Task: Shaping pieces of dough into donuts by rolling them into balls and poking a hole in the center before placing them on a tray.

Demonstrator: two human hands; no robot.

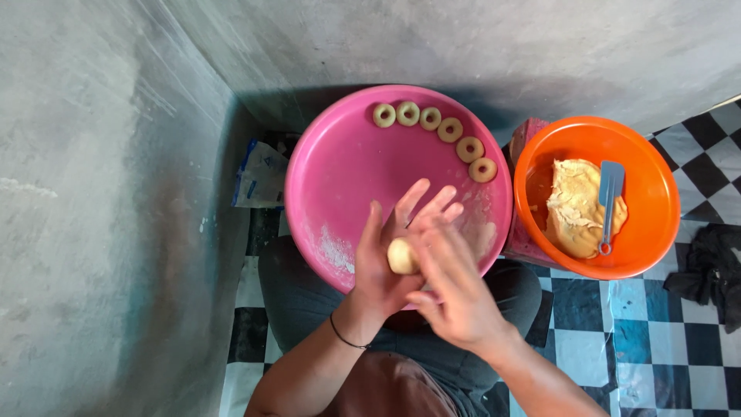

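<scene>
The left hand [386, 266] and right hand [451, 282] press a dough ball [401, 255] between flat open palms, cradled rather than clenched. 6 dough rings [431, 118] line the pink tray's [332, 170] far rim, leaving its floured middle free.

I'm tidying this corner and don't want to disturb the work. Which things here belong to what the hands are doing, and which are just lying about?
In use:
- dough ball between left hand and right hand
- pink basin with six dough rings
- orange bowl with dough mass and blue scraper

Lying about:
- plastic packet by the wall
- dark cloth on the tiled floor
</scene>
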